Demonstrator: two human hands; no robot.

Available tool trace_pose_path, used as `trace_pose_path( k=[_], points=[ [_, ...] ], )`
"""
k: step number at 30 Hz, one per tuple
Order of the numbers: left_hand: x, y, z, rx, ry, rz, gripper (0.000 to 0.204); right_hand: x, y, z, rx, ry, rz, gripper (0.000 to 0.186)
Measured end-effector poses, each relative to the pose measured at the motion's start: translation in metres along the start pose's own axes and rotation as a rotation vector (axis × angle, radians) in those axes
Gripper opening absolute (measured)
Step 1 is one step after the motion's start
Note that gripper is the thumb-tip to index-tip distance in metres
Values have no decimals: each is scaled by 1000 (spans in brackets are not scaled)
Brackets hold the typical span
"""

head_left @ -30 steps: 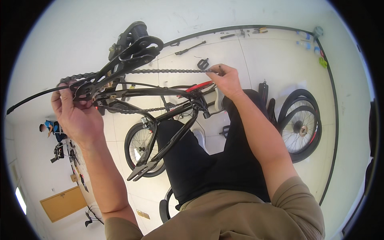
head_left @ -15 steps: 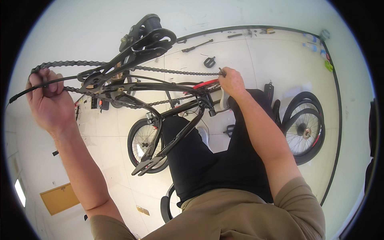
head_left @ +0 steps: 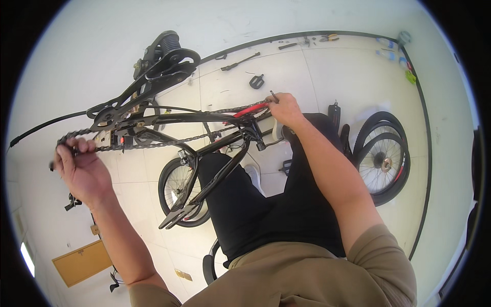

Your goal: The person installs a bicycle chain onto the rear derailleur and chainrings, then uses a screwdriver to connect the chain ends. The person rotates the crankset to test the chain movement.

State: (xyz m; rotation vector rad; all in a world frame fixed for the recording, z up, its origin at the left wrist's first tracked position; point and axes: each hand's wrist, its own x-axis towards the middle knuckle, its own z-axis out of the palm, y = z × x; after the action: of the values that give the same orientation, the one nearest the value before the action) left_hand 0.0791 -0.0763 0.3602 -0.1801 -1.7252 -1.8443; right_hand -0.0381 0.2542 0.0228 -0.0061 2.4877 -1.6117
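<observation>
Now that the left hand has dragged the chain further out from the bike frame, it's tauter; right hand stays pinched on the other end.

We have a single view, from a wide fisheye camera worn on the head and looking steeply down along our own body. Our forearms come in from the lower edge, and the left hand and right hand sit close under the lens, with the bicycle frame between them. The tiled floor lies farther off, its edges bending toward the dark round rim. With only this camera, no second view overlaps it.
</observation>
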Motion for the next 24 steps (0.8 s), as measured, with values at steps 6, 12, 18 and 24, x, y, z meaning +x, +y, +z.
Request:
trace_pose_path(
  k=[6, 12, 18, 24],
  points=[
    [-10, 11, -9, 2, 98, -30, 14, 1, 9, 0, 101, -38, 53, 22],
    [-18, 3, -16, -53, -49, -75, 13, -5, 6, 2, 176, -13, 58, 19],
    [-30, -12, -27, -107, 61, -133, 13, -7, 9, 6, 234, 73, 75, 17],
    [-33, -9, -55, -190, 257, -126, 19, -6, 10, 8, 152, 81, 35, 14]
  ],
)
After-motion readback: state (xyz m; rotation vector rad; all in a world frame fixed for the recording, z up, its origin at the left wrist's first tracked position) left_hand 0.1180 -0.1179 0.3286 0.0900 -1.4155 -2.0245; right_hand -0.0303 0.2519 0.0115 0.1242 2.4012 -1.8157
